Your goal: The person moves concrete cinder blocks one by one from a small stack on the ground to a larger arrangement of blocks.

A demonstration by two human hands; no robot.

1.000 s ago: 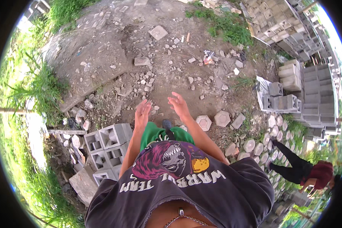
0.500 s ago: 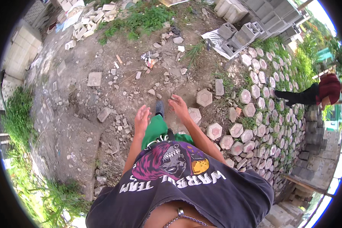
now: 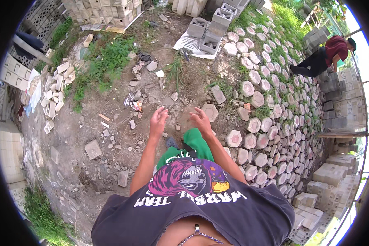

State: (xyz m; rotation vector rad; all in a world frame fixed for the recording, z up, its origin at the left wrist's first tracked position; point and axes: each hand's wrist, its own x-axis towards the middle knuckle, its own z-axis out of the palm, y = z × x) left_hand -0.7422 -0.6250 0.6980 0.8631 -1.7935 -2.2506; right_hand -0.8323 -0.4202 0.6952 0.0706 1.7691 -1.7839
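Note:
My left hand [image 3: 157, 122] is held out in front of me above the dirt, its fingers apart and loosely bent, holding nothing. Level with it, my right hand [image 3: 201, 121] is also open, with slightly curled fingers and nothing in them. Just beyond the right hand's fingers lies a hexagonal concrete paver [image 3: 210, 110] on the ground. A rectangular grey block [image 3: 218, 94] rests a little farther off. Between the hands, a small brownish stone [image 3: 178, 128] shows on the dirt.
Hexagonal pavers [image 3: 257, 99] with grass between them cover the right side. Hollow concrete blocks [image 3: 197, 28] stand on a white sheet [image 3: 184, 46] ahead. Broken blocks [image 3: 58, 84] are heaped far left. At far right, a person in a dark red shirt [image 3: 337, 48] bends beside stacked blocks [image 3: 343, 96].
I have stepped forward and the view has turned right, so the ground and blocks have shifted. Both hands remain raised and empty. The other person appears farther up and bends forward.

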